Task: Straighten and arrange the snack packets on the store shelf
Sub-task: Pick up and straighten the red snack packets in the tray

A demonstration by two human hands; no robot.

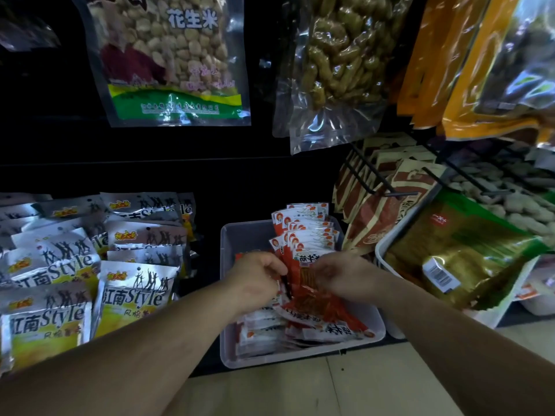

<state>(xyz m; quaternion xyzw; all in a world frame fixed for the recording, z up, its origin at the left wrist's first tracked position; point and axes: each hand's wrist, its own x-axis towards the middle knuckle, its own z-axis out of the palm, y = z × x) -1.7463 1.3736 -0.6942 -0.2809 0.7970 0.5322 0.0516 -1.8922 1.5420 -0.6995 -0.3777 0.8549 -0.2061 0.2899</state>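
A clear plastic bin on the bottom shelf holds several small red-and-white snack packets. An upright row of them stands at the bin's back right, and loose ones lie flat at the front. My left hand and my right hand meet over the middle of the bin. Both pinch a bunch of red packets held upright between them, the left at its left edge, the right at its right edge.
Silver "Style" packets are stacked in rows left of the bin. A white basket with gold-green bags stands to the right. Large bags of peanuts and green snacks hang above. Black wire hooks stick out at right.
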